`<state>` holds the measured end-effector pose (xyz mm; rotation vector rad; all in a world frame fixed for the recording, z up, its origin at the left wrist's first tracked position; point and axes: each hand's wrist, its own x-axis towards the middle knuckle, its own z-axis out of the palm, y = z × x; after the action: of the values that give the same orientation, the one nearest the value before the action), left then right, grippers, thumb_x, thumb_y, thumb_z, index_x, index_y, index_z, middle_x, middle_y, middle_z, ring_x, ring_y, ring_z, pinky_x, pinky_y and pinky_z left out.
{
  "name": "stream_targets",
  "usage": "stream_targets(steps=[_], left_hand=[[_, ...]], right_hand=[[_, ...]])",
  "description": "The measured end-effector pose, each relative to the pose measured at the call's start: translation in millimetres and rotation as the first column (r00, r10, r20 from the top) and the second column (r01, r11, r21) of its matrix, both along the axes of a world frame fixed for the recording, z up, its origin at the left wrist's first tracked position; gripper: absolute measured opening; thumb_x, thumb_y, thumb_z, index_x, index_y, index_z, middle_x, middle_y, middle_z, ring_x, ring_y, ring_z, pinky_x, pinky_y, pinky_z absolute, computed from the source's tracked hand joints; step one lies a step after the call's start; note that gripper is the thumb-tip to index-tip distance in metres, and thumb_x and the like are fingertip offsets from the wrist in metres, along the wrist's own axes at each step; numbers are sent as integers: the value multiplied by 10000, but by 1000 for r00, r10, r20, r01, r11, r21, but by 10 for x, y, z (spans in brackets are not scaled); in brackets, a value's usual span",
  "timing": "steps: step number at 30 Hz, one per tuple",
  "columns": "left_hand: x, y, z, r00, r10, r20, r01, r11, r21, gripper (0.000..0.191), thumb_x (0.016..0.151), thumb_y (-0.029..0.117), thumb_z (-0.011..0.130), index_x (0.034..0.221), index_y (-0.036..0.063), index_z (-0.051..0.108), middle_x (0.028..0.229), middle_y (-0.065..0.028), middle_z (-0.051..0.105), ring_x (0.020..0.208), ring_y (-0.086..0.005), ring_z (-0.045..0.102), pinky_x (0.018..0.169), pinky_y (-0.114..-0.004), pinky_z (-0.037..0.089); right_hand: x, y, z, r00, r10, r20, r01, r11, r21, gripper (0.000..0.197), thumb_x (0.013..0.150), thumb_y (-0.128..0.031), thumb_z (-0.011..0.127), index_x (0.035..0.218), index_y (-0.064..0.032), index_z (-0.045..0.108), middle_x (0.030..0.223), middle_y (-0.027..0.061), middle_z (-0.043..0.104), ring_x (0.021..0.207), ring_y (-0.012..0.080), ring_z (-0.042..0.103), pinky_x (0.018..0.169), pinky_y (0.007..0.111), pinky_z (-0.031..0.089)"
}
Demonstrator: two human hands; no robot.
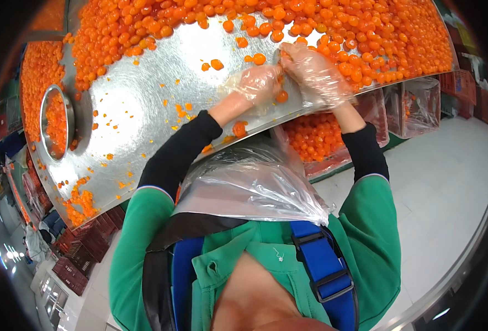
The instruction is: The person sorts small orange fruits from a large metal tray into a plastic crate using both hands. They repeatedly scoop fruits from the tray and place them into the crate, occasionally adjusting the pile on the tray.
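Orange egg yolks [144, 25], seemingly salted ones, lie heaped along the far side of a stainless steel table [153, 95]. My left hand [258, 85], in a clear plastic glove, is low over the table near its front edge, fingers curled toward the right hand. What its fingertips hold, if anything, is hidden. My right hand [316, 74], also gloved, curls around something orange, apparently a yolk [284, 53], at its fingertips. A single yolk [282, 96] lies between the hands, nearer the edge. Yolk scraps [182, 111] are scattered left of my left hand.
A metal bowl [71, 128] of yolk pieces sits at the table's left, beside more yolks [41, 91]. Below the front edge, a plastic-lined crate [316, 138] holds yolks; another lined crate [420, 107] is farther right. Stacked crates [91, 242] stand on the floor at left.
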<state>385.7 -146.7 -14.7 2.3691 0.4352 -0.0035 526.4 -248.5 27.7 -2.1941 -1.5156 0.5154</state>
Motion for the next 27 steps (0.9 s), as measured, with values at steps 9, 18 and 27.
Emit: stream_targets(steps=[9,18,27], left_hand=[[-7,601,162,917,383,108,-230,733,-641,163,852,153,644,984,69,688,776,-13,640,664,-74,581,606,-241,484],[935,489,205,942,-228,246,188,966,177,318,859,160,609,1172,106,629,1043,-127,664,891,-240,660,789,-334,518],[757,292,152,971,55,-231,-232,440,-867,409,874,283,622,1229,92,556,1018,-67,619,811,-180,629,626,-287,489]], right_hand=[[120,-472,373,445,-224,-867,260,959,-114,392,835,-173,675,1173,-22,548,880,19,584,736,94,536,641,256,457],[675,-1001,497,852,-414,-320,427,904,-31,512,788,-166,739,1237,-21,541,1234,110,538,1032,204,585,851,319,496],[456,-483,-282,595,-153,-789,344,936,78,615,818,-193,733,1344,-55,447,1245,90,557,1100,177,573,838,278,504]])
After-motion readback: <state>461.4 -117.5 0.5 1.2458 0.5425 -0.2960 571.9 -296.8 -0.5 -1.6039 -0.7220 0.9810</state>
